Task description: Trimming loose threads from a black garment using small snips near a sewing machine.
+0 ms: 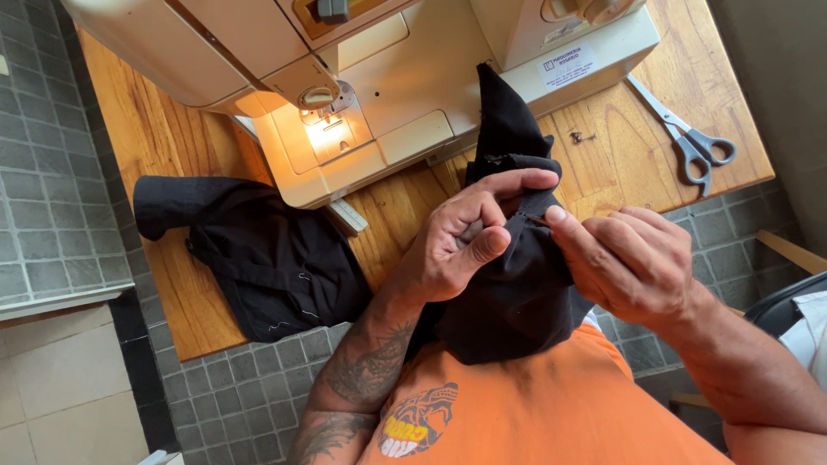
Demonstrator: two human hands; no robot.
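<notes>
My left hand [465, 237] grips a piece of black fabric [517, 293] held up in front of my orange shirt, fingers curled over its top edge. My right hand [633, 263] pinches the same fabric from the right, thumb and forefinger pressed at its folded edge, where a thin pin or needle seems to show. The fabric's upper end [508, 112] lies against the base of a cream sewing machine [405, 95] on the wooden table [164, 146].
A second black garment [258, 250] lies on the table's left part, hanging over its near edge. Grey-handled scissors [693, 138] rest at the table's right. The machine's lamp [323, 129] is lit. Grey tiled floor surrounds the table; a chair edge [788, 301] shows at right.
</notes>
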